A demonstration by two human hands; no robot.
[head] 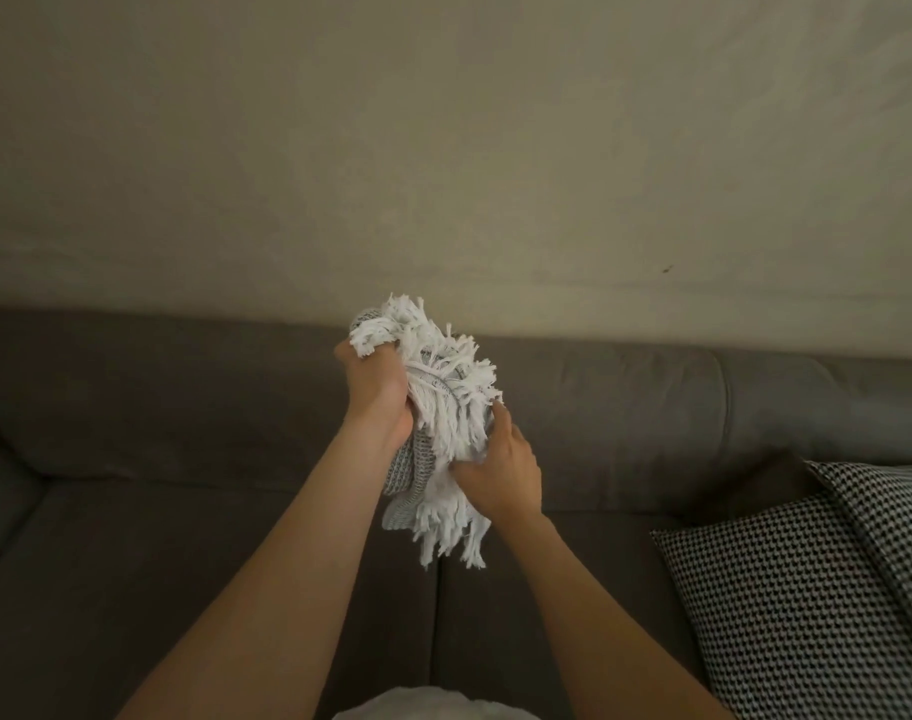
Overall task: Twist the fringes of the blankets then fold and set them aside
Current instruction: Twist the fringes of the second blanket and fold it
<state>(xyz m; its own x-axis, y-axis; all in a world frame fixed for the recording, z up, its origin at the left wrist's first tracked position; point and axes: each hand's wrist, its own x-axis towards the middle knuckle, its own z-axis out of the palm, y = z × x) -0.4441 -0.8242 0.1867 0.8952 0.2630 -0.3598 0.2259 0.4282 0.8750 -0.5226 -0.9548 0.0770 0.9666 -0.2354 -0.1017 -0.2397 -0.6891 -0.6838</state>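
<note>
A bunched grey woven blanket (409, 467) with long white fringes (451, 402) is held up in the air in front of the sofa back. My left hand (375, 389) grips its upper part, fingers curled into the fringe at the top. My right hand (500, 470) grips the lower right side, with more white fringe hanging below it. Most of the grey cloth is hidden between my hands and under the tassels.
A brown sofa (183, 537) fills the lower view, with a seam between its seat cushions below my hands. Two black-and-white patterned cushions (807, 605) lie at the right. A plain beige wall (443, 148) rises behind the sofa.
</note>
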